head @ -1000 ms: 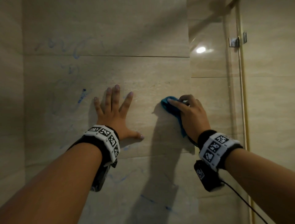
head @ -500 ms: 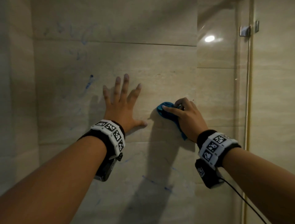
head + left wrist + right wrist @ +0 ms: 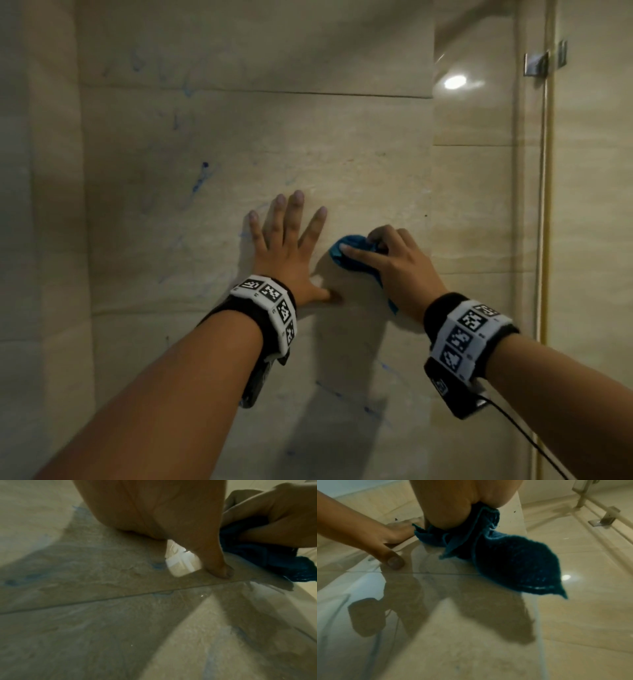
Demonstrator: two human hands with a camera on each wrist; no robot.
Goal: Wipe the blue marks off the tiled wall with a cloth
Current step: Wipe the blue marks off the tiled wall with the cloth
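So the person's got both hands up on the glossy beige stone-tile wall. Left hand is flat on the tile, fingers spread wide, thumb out to the side, basically just bracing. Right hand is curled round a bunched-up dark blue terry cloth, index finger laid across it, pushing it onto the tile just beside the left hand. A loose tail of the cloth hangs out below the palm; you can see it flapping free in the right wrist view.

The blue marker marks are mostly nowhere near the cloth rn. There's a clear blue streak w/ a dot up and to the left of the left hand, faint smudges higher up near the grout line, and a long blue line lower down on the next tile.

What could go wrong imo: tile looks shiny, maybe wet, so the bracing hand could slide if they lean hard. The cloth's wadded small, so it prob smears ink around instead of lifting it. And the faint patches are easy to miss in this dim light, esp w/ their own shadow over the lower tile.
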